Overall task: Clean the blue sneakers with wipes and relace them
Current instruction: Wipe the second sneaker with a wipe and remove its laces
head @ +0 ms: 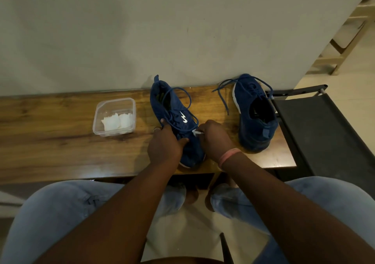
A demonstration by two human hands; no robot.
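Observation:
A blue sneaker [172,111] with a white logo lies on the wooden bench [50,142], toe toward me, laces loose. My left hand [164,144] grips its toe end, thumb on top. My right hand [213,140] pinches a small white wipe [196,132] against the sneaker's right side. A second blue sneaker [253,113] stands to the right, heel toward me, with its laces trailing over the bench.
A clear plastic tub [114,117] holding folded white wipes sits left of the sneakers. A grey wall rises directly behind the bench. A black chair [316,129] stands at the bench's right end. My knees in jeans are below the bench's front edge.

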